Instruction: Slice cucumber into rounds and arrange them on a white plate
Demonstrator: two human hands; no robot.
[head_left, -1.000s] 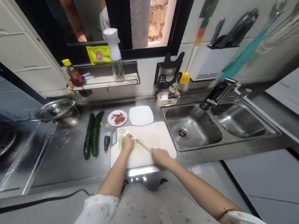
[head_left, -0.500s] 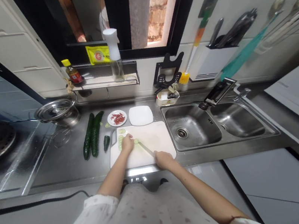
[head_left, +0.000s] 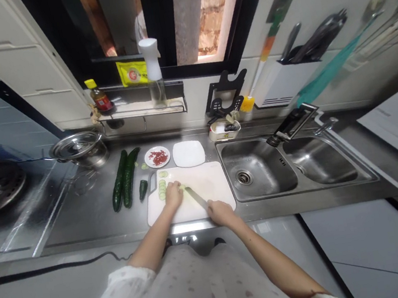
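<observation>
Head view: the left hand (head_left: pixel 173 194) has shifted rightward to the cucumber piece (head_left: pixel 183 187) beside the knife (head_left: pixel 197 198), its grip unclear; the right hand (head_left: pixel 220 211) still holds the knife.

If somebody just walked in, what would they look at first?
Probably the white cutting board, where the right hand holds a knife and pale green slices lie near the left hand. Two long dark green cucumbers lie left of it. Behind it, red pieces brighten a round white plate.
</observation>
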